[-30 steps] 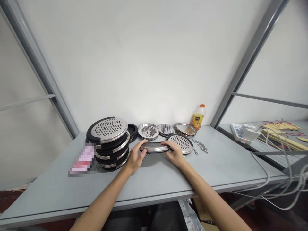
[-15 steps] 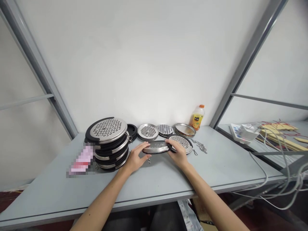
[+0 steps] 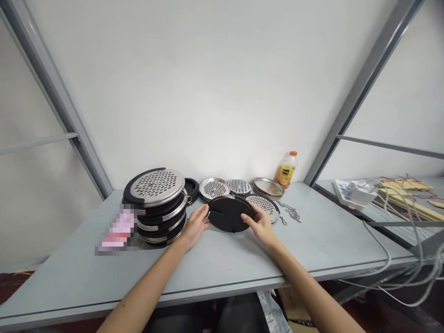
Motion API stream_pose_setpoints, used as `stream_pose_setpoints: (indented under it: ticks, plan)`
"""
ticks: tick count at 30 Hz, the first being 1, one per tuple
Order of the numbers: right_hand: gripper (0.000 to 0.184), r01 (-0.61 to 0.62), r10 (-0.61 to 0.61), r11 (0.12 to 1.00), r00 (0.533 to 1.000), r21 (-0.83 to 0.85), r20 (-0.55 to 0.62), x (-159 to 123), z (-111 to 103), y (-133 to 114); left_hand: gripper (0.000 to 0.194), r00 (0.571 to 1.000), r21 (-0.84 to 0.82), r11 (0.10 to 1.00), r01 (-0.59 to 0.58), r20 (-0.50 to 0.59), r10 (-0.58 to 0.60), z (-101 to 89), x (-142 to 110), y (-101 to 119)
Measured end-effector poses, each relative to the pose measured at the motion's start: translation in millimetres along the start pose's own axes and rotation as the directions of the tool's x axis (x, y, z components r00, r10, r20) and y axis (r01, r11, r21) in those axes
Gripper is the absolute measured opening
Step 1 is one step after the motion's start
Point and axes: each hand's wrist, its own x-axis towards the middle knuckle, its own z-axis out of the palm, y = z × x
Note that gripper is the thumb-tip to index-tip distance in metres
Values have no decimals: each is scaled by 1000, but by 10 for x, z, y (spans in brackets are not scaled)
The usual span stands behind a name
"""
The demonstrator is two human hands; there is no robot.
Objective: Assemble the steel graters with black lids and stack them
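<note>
The right hand (image 3: 261, 225) pinches the right edge of a tilted black disc (image 3: 227, 217), and the left hand (image 3: 194, 227) pinches its left edge, near a metal ring (image 3: 207, 215). The disc is over the tabletop (image 3: 222, 263), right of the grater stack (image 3: 160, 208).

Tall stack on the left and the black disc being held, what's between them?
In the head view, the left hand lies between the tall stack and the black disc, at the disc's left edge.

Both forearms (image 3: 154, 280) converge forward, left hand (image 3: 196, 225) and right hand (image 3: 261, 225) facing each other, right thumb (image 3: 247, 218) stretched inward.
</note>
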Motion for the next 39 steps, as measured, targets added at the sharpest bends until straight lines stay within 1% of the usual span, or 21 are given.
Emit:
stream_pose_setpoints:
  ticks: [2,3,4,6,7,8,10,11,13,14,16,18,20,23,25,27,29,30,34,39]
  plan:
    - [38,37,-45,997,992,-67,-119,22,-139,-74,49,999,-36,999,33,31,-31,-33,10,7]
    - [38,55,-78,991,978,-124,-191,48,-231,-115,49,997,-50,997,56,48,-54,-47,12,10]
    - [38,68,-118,979,959,-194,-259,86,-332,-154,49,995,-59,995,82,64,-78,-56,10,14]
    - [41,89,-212,934,919,-347,-333,190,-537,-210,49,987,-60,990,131,98,-125,-58,0,24]
    - [40,98,-256,895,912,-435,-321,250,-631,-218,49,983,-56,987,150,115,-143,-51,-8,30]
    - [39,109,-297,841,911,-530,-285,307,-714,-209,50,979,-50,985,164,133,-156,-40,-17,36]
    - [36,135,-369,688,911,-713,-183,396,-834,-134,52,969,-47,981,186,173,-175,-14,-33,46]
    - [36,147,-386,602,914,-785,-124,419,-869,-75,53,965,-44,981,191,192,-179,-3,-39,49]
    - [41,163,-376,465,926,-870,-27,418,-889,58,53,958,-26,981,193,219,-183,11,-45,47]
    - [43,172,-359,421,933,-891,10,395,-876,120,53,956,-15,981,193,227,-185,13,-45,44]
    - [47,189,-333,372,941,-909,59,318,-814,212,53,954,5,982,190,236,-186,12,-42,36]
    - [47,214,-313,356,944,-910,100,226,-725,255,53,952,19,982,187,242,-186,9,-38,31]
    - [48,236,-289,367,948,-900,131,149,-632,270,53,950,27,983,181,253,-182,6,-36,32]
    - [49,238,-255,399,956,-886,142,92,-525,291,53,950,37,984,172,259,-176,0,-39,36]
    - [48,233,-244,391,959,-891,144,87,-481,309,54,950,48,985,168,258,-175,-5,-42,36]
    - [42,222,-239,370,961,-902,139,91,-452,317,54,950,56,985,164,260,-173,-8,-46,35]
    - [37,218,-226,366,964,-905,141,92,-435,304,54,948,62,985,161,266,-172,-7,-48,35]
    - [38,225,-216,372,965,-901,152,89,-430,290,54,948,64,985,161,266,-173,-4,-49,36]
    - [47,281,-157,392,959,-876,237,65,-455,220,56,949,77,983,167,258,-182,8,-48,49]
    - [58,295,-45,329,954,-897,297,42,-572,207,61,949,96,980,175,247,-194,19,-46,63]
